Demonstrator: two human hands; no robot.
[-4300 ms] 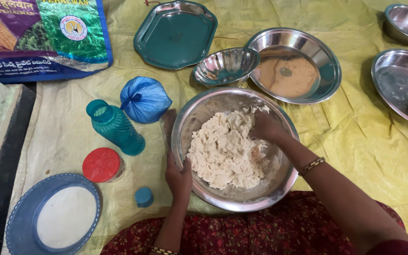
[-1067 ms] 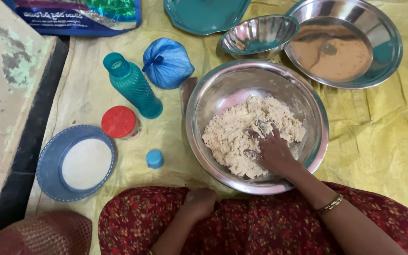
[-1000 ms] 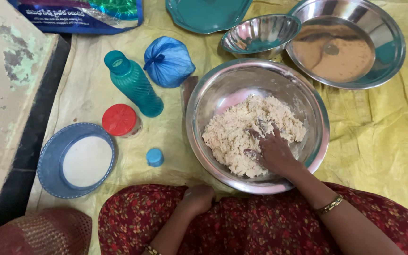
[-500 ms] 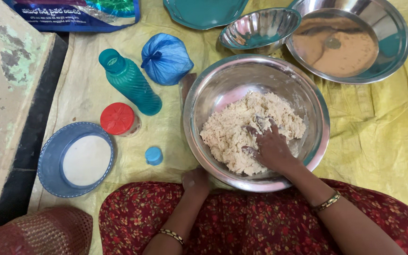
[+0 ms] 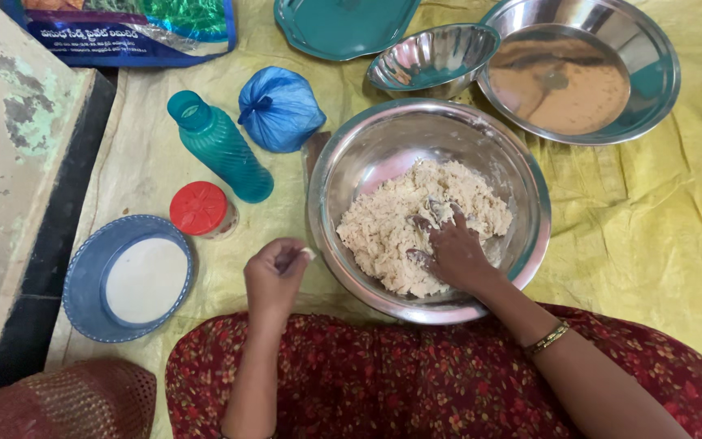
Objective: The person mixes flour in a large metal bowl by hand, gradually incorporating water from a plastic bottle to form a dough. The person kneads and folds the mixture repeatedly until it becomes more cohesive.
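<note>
sheet: yellow floor sheet (image 5: 652, 236), open room at right; left edge met by a worn slab (image 5: 10, 162).
steel vessels: 3 – mixing bowl (image 5: 522, 187), wide plate (image 5: 652, 49), small bowl (image 5: 436, 57).
dough: crumbly mass (image 5: 383, 236) inside mixing bowl.
right hand (image 5: 452, 256): grip spread, pressed into dough.
left hand (image 5: 274, 276): grip curled, fingertips pinched together, just beside bowl rim.
teal bottle (image 5: 221, 146): 1, uncapped.
red-lidded jar (image 5: 198, 209): 1.

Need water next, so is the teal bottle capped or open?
Open. The teal bottle shows a bare round mouth at its top, with no cap on it, and it stands beside the tied blue bag.
</note>
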